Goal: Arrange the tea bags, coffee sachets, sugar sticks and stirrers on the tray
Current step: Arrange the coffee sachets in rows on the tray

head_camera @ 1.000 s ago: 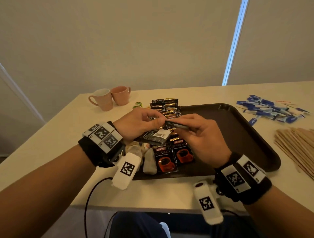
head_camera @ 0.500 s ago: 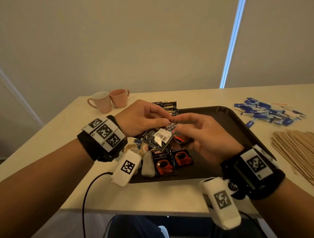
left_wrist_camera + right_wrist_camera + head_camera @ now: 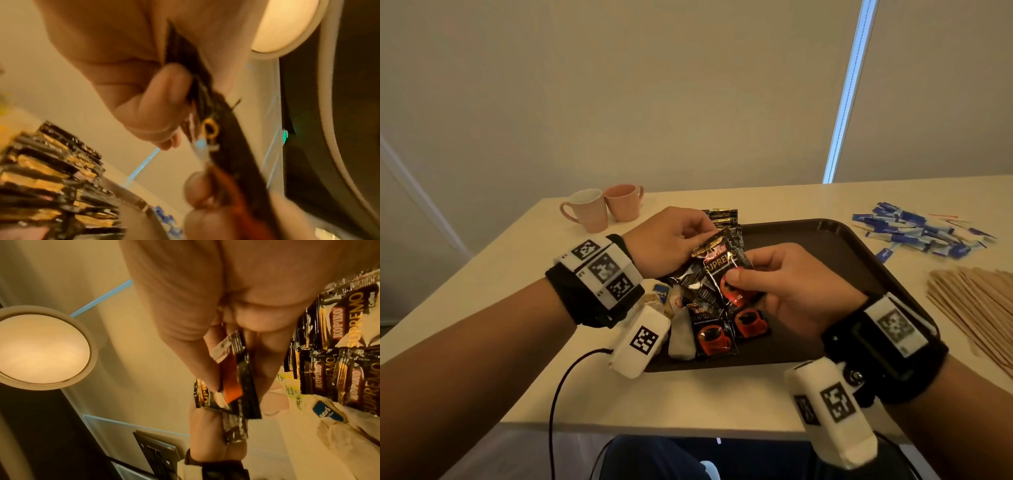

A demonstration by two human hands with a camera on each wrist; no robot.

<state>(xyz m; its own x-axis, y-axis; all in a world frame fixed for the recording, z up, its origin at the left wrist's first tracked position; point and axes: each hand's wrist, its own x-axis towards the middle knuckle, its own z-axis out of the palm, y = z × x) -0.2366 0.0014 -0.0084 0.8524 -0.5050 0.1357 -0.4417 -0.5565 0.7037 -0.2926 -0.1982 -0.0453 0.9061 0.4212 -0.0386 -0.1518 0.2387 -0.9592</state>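
Both hands hold black coffee sachets (image 3: 719, 265) up over the dark brown tray (image 3: 859, 260). My left hand (image 3: 671, 245) grips them from the far left side. My right hand (image 3: 787, 284) pinches the front sachet with its thumb on the red cup picture. Two more sachets (image 3: 726, 329) lie on the tray's near part beside white tea bags (image 3: 681, 337). A row of sachets (image 3: 722, 219) stands at the tray's far left corner. Blue sugar sticks (image 3: 914, 233) and wooden stirrers (image 3: 972, 305) lie on the table to the right. In the right wrist view, fingers (image 3: 207, 363) squeeze the sachets (image 3: 242, 373) edge-on.
Two pink mugs (image 3: 602, 209) stand on the beige table (image 3: 482, 274) at the far left. A black cable (image 3: 558, 394) hangs over the table's near edge. The right half of the tray is bare.
The sachets went from lying flat between the hands to standing upright with their printed fronts facing me. Both hands drew slightly nearer and higher; the right thumb now sits on the front sachet.
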